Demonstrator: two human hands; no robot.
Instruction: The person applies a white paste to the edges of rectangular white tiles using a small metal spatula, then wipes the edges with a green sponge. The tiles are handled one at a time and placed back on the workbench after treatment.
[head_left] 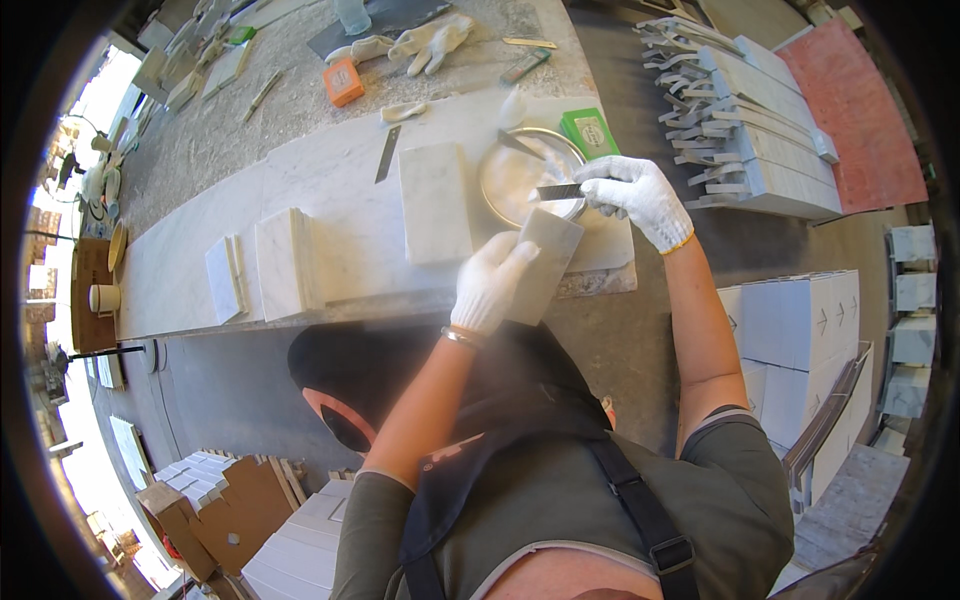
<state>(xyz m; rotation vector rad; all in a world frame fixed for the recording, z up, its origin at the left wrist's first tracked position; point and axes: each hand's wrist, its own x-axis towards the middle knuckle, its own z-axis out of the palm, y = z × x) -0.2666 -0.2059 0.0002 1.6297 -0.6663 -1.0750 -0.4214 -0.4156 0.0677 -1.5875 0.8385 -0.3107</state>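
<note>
A smooth white marble slab (435,200) lies flat on the long veined stone bench (340,170). The gloved left hand (490,282) grips a grey rectangular stone tile (545,262), tilted. The gloved right hand (635,195) pinches a thin dark metal blade (560,191) over a round shiny metal bowl (520,180), its contents hard to make out.

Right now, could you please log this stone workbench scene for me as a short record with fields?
Setting: marble-topped bench, seen from above
Left hand: white glove, holding a small grey stone tile tilted over the bench edge
Right hand: white glove, gripping a flat scraper blade over the round metal dish
Beside the dish: green box
On the bench: upright marble slab, smaller tile pieces
Far side: spare gloves, orange block
</note>
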